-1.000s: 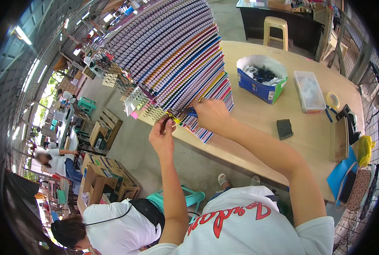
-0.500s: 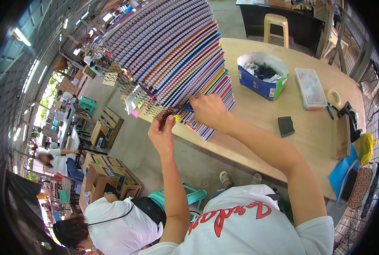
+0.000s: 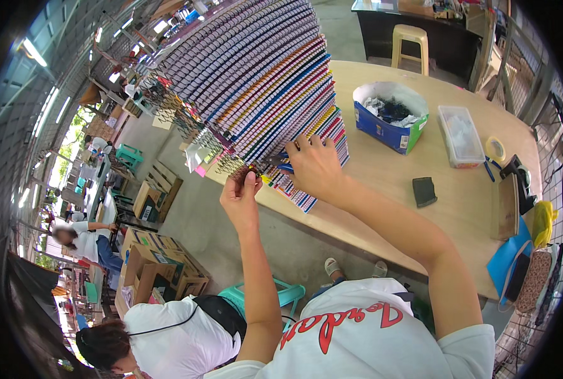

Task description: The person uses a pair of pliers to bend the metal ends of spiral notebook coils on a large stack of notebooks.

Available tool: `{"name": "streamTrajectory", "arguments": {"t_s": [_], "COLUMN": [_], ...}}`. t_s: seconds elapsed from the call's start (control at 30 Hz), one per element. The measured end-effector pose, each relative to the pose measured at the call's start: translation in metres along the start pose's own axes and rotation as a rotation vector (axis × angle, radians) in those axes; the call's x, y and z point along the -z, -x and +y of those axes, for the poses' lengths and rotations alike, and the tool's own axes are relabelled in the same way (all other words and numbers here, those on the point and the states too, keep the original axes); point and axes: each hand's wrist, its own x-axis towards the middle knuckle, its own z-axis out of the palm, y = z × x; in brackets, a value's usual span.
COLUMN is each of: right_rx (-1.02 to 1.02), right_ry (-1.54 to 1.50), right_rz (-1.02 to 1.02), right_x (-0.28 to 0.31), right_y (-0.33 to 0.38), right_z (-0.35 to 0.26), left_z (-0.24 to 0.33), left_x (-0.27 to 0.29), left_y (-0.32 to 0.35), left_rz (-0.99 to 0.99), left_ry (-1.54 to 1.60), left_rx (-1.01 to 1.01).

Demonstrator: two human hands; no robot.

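Left hand (image 3: 241, 194) first: thumb and fingers are pinched at the near left corner of the stack (image 3: 262, 95), on what look like dark coil ends (image 3: 232, 167); just what lies between the fingertips is too small to tell. Right hand (image 3: 318, 169) lies over the stack's near end, grasping the blue-handled pliers (image 3: 286, 168) with its fingers spread; that loose-looking grip is the first worry, since a handle could slip and swing the tips off line.

The stack rises along the table (image 3: 382, 189), its coiled edges facing up, its corner out past the table's edge; a hard tug on one coil could drag neighbours along, or skew the whole pile, because so many ends hang close together; tangling looks the likeliest trouble.

Then the fingers: the tips sit just beside the left pinch, so a hasty squeeze could nip skin or mark the wrong coil; the hand itself partly hides them.

Behind the left elbow sits a co-worker (image 3: 174, 338); a sudden jerk backward could bump that person; the scrap box (image 3: 382, 132) stands well apart from it all.
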Motion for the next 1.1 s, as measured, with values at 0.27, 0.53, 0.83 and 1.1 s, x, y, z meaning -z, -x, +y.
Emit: {"name": "streamTrajectory", "arguments": {"t_s": [0.27,0.53,0.83,1.1], "right_rx": [0.044,0.025,0.039,0.028], "right_ry": [0.025,-0.088,-0.026,0.005], "right_rz": [-0.01,-0.16,0.064,-0.009], "right_x": [-0.002,-0.003,0.01,0.004], "right_y": [-0.005,-0.014,-0.002,-0.007], "right_z": [-0.004,0.005,-0.007,-0.02], "left_z": [-0.001,0.001,0.003,0.013], "left_x": [0.002,0.0,0.01,0.013], "left_y": [-0.002,-0.002,-0.002,-0.004], "left_rz": [-0.027,-0.028,-0.052,-0.088], "left_ry": [0.004,0.012,-0.088,-0.084], "left_rx": [-0.004,-0.015,-0.017,-0.046]}}
